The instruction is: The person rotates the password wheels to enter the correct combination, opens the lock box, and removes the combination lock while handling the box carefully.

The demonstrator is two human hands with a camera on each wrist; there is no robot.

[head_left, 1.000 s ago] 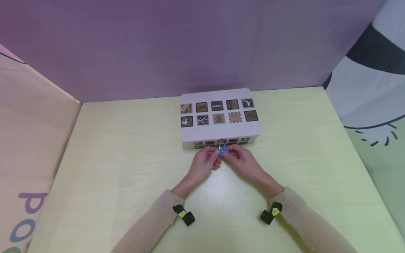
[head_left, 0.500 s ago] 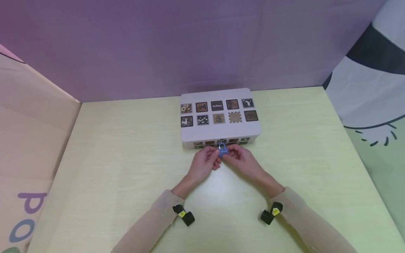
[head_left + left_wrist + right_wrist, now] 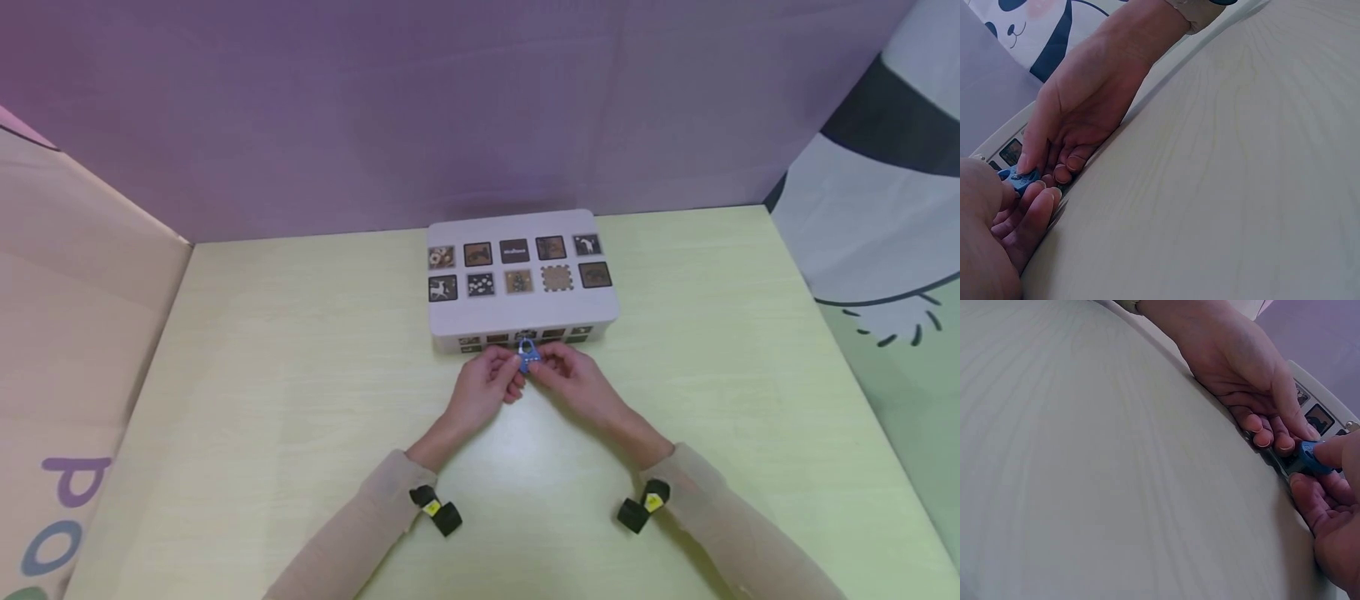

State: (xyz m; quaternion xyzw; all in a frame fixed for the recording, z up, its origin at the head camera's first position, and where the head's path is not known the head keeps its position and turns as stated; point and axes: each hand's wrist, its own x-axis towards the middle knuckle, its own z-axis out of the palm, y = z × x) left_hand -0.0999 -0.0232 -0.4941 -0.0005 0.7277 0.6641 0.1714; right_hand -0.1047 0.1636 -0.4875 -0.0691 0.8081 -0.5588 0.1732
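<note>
A small blue padlock [image 3: 528, 357] is at the front face of a white box [image 3: 517, 312], near the latch in the middle. Small pale marks run in a row along its body. My left hand [image 3: 482, 385] pinches it from the left side, and my right hand [image 3: 576, 382] pinches the opposite side. In the left wrist view the blue padlock [image 3: 1019, 180] sits between both hands' fingertips. The right wrist view shows it [image 3: 1311, 457] partly covered by thumbs and fingers. Whether the shackle passes through the latch is hard to tell.
The box lid carries rows of small square pictures. It stands on a pale wooden table [image 3: 300, 375] near a purple backdrop [image 3: 375, 125]. Printed cloth panels [image 3: 885, 208] border the sides. Each sleeved wrist wears a black camera strap [image 3: 437, 510].
</note>
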